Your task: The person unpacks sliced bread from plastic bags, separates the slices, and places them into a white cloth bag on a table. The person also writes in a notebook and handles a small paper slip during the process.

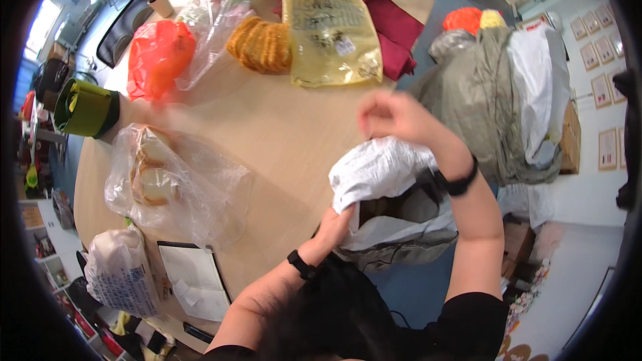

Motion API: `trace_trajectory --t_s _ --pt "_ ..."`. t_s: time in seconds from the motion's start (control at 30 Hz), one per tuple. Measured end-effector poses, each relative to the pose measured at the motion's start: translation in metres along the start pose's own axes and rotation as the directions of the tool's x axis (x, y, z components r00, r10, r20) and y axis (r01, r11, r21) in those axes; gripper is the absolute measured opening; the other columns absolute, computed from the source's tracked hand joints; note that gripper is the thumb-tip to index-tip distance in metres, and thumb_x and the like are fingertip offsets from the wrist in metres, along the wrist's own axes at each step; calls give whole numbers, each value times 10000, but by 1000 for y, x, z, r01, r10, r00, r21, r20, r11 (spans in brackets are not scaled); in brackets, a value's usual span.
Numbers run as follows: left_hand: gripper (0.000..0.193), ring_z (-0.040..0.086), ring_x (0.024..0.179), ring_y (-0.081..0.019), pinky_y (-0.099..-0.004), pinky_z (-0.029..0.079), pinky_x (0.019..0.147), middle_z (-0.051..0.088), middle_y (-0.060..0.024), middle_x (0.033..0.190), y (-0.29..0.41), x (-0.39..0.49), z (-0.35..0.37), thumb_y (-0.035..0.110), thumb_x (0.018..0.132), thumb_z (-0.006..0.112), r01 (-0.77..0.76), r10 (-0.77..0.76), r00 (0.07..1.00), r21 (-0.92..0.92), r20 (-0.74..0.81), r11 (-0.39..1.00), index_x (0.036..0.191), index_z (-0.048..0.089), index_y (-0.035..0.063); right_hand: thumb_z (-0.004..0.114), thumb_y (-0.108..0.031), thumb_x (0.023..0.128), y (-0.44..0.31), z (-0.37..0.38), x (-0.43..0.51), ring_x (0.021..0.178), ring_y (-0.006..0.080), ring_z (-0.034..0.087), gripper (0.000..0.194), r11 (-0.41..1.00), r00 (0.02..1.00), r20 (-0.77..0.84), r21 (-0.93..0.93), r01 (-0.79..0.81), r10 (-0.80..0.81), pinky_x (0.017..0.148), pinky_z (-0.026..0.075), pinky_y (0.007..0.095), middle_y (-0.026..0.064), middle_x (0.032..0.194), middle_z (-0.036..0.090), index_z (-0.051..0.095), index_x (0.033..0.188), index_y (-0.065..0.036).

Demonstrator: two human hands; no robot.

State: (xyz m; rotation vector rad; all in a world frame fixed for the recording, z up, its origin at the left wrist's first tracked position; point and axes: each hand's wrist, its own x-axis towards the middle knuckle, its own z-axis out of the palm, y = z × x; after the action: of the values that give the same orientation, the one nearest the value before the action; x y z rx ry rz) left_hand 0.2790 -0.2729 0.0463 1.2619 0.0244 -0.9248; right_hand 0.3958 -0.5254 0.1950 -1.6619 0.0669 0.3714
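My left hand (335,224) grips the rim of a white bag (381,168) at the table's near right edge, its fingertips hidden under the material. The bag gapes, and dark things (401,205) show inside, too shadowed to name. Grey-green fabric (396,253) wraps around its lower side. Just above the bag's far side is my right hand (396,118), blurred, with the fingers curled. Whether it pinches anything is not visible. Each wrist bears a black band.
Across the table (261,120) lie a yellow plastic packet (333,35), orange knitted material (261,45), a red plastic bag (158,57) and a clear bag (200,190). An open notebook (195,281) lies near left. A large grey-green sack (471,105) stands at the right.
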Motion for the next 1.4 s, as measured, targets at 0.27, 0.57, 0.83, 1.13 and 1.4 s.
trace_trajectory --t_s 0.27,0.57,0.83,1.13,1.4 --pt "470 629 1039 -189 -336 494 909 705 -99 1090 -21 5 -17 428 1006 571 -4 4 1000 68 2 998 1265 640 41 846 -601 678 21 53 350 1461 473 246 1173 847 743 -668 -370 -382 43 1109 376 563 274 1616 123 211 1574 -188" --pt "437 635 627 -285 -430 492 616 680 -174 741 -107 14 -50 416 976 571 -49 50 999 94 -4 994 1032 669 -5 770 -728 670 33 115 465 1513 492 0 1148 580 634 -742 -424 -695 218 1069 229 794 146 1673 -103 225 1592 -313" --pt "411 643 1131 -283 -382 488 951 691 -146 1204 -52 3 -69 342 1017 562 214 -213 973 1 90 977 1319 605 66 843 -429 661 99 79 438 1367 493 400 979 693 665 -732 -403 -598 149 1090 427 523 230 1602 230 400 1507 -212" --pt "445 576 1045 -136 -318 481 927 662 -38 1136 -20 5 -60 289 981 625 227 -227 974 51 -19 972 1304 589 -15 790 -207 704 86 51 331 1114 322 619 625 919 801 -566 -391 -54 -194 973 501 394 192 1168 652 565 1262 -39" --pt "534 563 1075 -168 -324 453 940 650 -104 1164 -26 -2 -36 396 1003 564 84 -78 986 33 -150 996 1294 586 -52 624 -99 871 78 -11 -45 1100 210 638 512 736 814 -544 463 494 -204 936 538 364 105 1242 644 533 1370 -25"
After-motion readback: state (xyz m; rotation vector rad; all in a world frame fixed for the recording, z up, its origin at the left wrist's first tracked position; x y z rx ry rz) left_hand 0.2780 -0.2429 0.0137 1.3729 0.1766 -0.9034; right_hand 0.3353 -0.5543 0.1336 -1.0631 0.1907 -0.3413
